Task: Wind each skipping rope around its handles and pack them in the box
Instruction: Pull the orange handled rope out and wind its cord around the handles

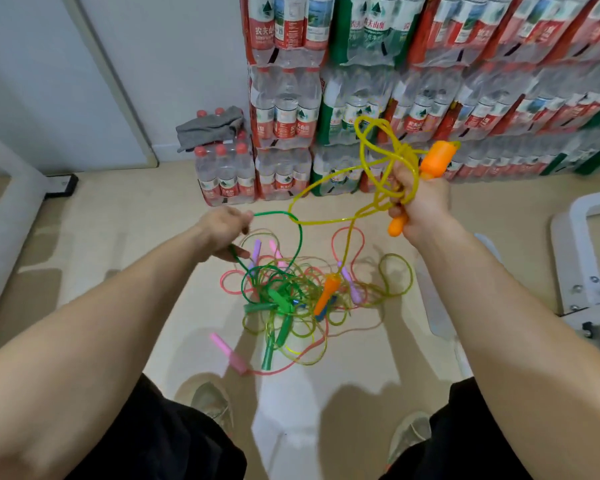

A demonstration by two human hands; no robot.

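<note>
My right hand (418, 206) grips an orange handle (436, 160) and loops of its yellow rope (378, 157), held up in the air; a second orange handle end (397, 226) sticks out below the fist. My left hand (224, 233) pinches a green rope (284, 214), which crosses the yellow rope and runs down into a tangle of ropes (291, 299) on the floor. In that pile lie green handles (278, 327), pink handles (227, 351), purple handles (350, 285) and another orange handle (326, 294). No box is visible.
Stacked shrink-wrapped packs of water bottles (430, 81) form a wall behind the pile. A grey cloth (210, 128) lies on a smaller pack at the left. A white metal frame (586, 258) stands at the right. My shoes (212, 403) are just short of the pile.
</note>
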